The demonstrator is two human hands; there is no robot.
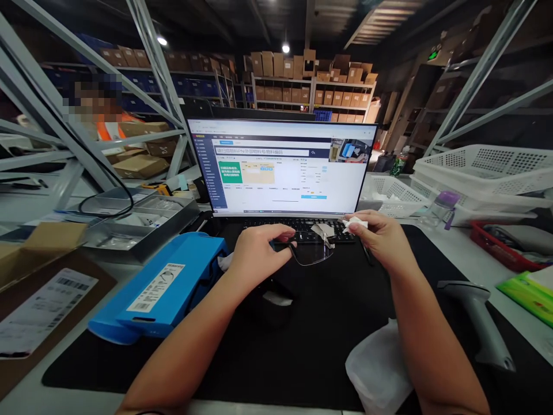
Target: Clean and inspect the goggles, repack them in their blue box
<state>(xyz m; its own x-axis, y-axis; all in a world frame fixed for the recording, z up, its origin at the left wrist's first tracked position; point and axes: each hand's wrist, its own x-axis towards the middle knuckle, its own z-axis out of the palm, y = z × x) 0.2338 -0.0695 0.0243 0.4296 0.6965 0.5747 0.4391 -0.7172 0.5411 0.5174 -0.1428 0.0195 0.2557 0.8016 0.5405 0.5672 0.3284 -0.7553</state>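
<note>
Blue box sits at left on the black mat. Beside it, the left hand pinches a clear, lens-like piece by its edge over the mat, apparently already unpacked. The right hand grips crumpled white tissue, apart from the piece; how much handling remains cannot be told. A scanner lies farther right.

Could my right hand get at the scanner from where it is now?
Probably yes. The scanner lies on the black mat, with nothing visible on top of it. The right hand is pinching something like white tissue, though, so it may need freeing first.
</note>
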